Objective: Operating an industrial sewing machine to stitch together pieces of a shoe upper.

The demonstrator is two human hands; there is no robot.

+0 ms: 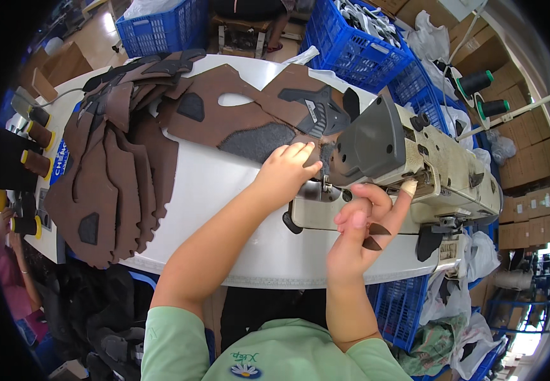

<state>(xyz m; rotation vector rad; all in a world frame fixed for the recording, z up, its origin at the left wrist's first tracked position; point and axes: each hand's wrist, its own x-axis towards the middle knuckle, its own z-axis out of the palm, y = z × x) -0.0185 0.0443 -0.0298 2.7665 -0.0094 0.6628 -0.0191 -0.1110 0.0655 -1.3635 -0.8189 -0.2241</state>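
Sewing machine [414, 165] at right on table [224, 190]; stack of cut shoe-upper pieces [110, 184] at left. Single upper piece [249, 120] between them, reaching under machine head. Crates [357, 44] behind table; thread cones [484, 95] behind machine.

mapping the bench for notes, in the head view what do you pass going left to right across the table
thread spools → stack of brown cut pieces → left hand → right hand → sewing machine → thread cones

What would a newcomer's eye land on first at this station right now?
Probably the cream sewing machine at centre right, with both hands at it: the left hand pressing a brown cut piece near the needle, the right hand raised before the machine, pinching small dark pieces. Next, the fanned stack of brown pieces on the left of the white table.
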